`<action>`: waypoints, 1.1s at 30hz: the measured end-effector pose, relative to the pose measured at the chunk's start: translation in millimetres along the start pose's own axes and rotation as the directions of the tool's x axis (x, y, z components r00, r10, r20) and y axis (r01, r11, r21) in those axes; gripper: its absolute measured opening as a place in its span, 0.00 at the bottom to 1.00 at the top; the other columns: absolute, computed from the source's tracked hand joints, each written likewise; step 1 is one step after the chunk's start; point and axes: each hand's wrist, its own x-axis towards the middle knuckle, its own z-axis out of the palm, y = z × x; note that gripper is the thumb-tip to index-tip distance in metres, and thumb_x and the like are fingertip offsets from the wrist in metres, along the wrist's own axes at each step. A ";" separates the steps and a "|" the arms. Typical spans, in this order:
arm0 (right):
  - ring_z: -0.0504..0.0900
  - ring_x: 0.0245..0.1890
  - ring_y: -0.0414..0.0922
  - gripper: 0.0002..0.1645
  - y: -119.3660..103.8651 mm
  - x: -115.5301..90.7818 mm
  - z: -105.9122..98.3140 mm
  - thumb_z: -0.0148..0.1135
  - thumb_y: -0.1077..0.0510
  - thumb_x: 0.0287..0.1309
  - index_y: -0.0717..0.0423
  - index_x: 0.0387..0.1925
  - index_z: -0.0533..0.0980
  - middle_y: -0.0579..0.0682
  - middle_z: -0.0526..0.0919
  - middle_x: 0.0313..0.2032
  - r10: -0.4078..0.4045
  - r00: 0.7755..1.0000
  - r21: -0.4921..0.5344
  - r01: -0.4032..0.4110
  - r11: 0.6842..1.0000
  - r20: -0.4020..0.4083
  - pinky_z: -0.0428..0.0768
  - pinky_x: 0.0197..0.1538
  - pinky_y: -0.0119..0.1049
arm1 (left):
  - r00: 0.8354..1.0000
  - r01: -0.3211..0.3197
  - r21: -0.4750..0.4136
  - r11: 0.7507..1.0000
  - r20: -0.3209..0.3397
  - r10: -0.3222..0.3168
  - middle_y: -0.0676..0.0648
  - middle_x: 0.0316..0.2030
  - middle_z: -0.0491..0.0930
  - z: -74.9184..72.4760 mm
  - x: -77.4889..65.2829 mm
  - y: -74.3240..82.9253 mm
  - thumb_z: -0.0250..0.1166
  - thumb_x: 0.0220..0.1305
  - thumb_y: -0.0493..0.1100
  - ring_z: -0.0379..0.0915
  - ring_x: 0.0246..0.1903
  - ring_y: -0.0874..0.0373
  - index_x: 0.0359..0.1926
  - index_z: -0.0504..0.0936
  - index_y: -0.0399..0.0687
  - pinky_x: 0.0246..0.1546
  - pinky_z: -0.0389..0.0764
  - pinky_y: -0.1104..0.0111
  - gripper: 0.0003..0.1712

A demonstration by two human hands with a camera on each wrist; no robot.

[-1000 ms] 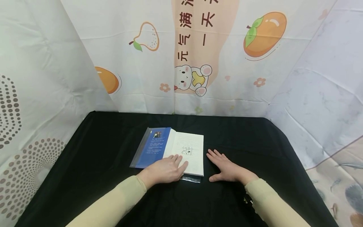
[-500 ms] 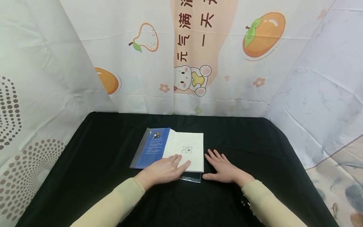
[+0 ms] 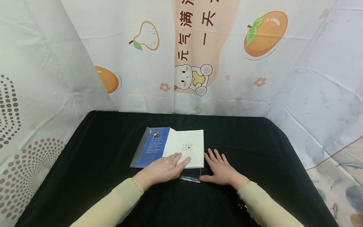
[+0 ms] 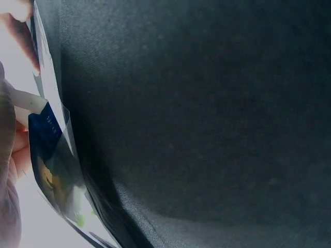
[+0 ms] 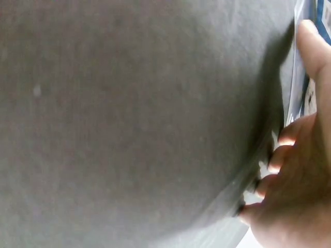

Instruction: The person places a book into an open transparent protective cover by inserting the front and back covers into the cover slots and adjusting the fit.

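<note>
As it lies open, the blue-flapped book (image 3: 174, 143) seems plastic-jacketed.

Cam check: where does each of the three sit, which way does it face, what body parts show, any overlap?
Head: worn on the head, facing forward and down at an open white-paged book with blue printed flap on black cloth; left hand, right hand and pale yellow-green sleeves show.
Left wrist: on that wrist, facing mostly cloth; the left hand, cropped, at the left edge.
Right wrist: on that wrist, facing mostly cloth; the right hand at the right edge, beside clear plastic.
Shared: head and right wrist both show the right hand.
</note>
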 end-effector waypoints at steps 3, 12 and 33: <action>0.38 0.72 0.60 0.64 -1.5 0.5 1.6 0.53 0.20 0.51 0.56 0.74 0.48 0.60 0.41 0.74 0.011 1.000 -0.017 -0.011 1.000 0.004 0.44 0.69 0.64 | 0.999 -0.005 0.006 1.000 -0.052 0.005 0.38 0.66 0.66 -0.4 -1.2 -0.7 0.52 0.72 0.48 0.66 0.62 0.49 0.76 0.45 0.56 0.52 0.78 0.59 0.38; 0.36 0.72 0.60 0.64 -4.4 2.1 -0.9 0.54 0.21 0.50 0.55 0.74 0.47 0.60 0.39 0.74 0.031 0.999 0.002 -0.031 1.000 0.031 0.42 0.69 0.65 | 0.991 -0.012 0.042 0.999 -0.132 0.018 0.40 0.64 0.70 0.3 -2.8 -0.9 0.55 0.71 0.48 0.69 0.59 0.51 0.75 0.49 0.54 0.47 0.81 0.61 0.37; 0.35 0.72 0.61 0.62 4.6 -1.2 2.3 0.55 0.24 0.53 0.59 0.74 0.47 0.60 0.39 0.74 -0.019 1.000 0.044 0.019 0.999 0.009 0.41 0.68 0.66 | 0.998 -0.043 0.048 0.998 0.042 0.041 0.41 0.67 0.65 -7.9 -2.9 -4.6 0.52 0.73 0.43 0.64 0.63 0.48 0.75 0.50 0.54 0.55 0.76 0.57 0.34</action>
